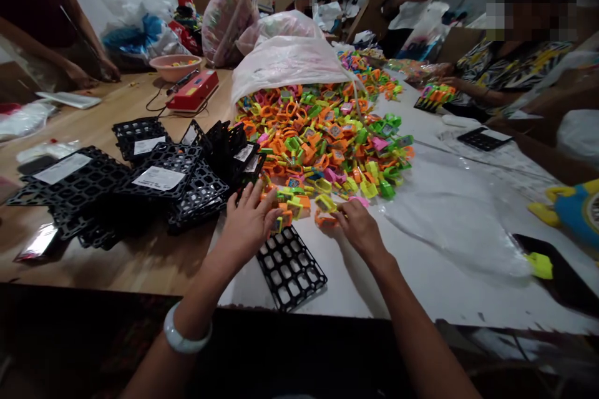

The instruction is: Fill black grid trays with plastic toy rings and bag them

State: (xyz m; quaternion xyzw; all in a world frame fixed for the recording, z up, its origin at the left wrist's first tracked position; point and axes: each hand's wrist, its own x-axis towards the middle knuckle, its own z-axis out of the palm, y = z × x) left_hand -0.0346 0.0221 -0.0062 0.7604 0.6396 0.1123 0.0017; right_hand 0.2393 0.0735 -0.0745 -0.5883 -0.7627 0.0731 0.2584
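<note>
A black plastic grid tray lies at a slant on the white tabletop in front of me. Over its far left end rests my left hand, fingers spread, beside a few orange and yellow toy watches at the tray's far end. My right hand has thumb and fingers closed on a yellow toy watch. Just under that one is an orange toy watch; whether my fingers touch it too, I cannot tell. Beyond both hands spreads a big heap of bright toy watches, spilling out of a white sack.
Stacked black grid trays with white labels crowd the left. A red box-shaped device and a pink bowl stand behind them. Clear plastic film lies to the right, near a dark tray. Other people work around the table.
</note>
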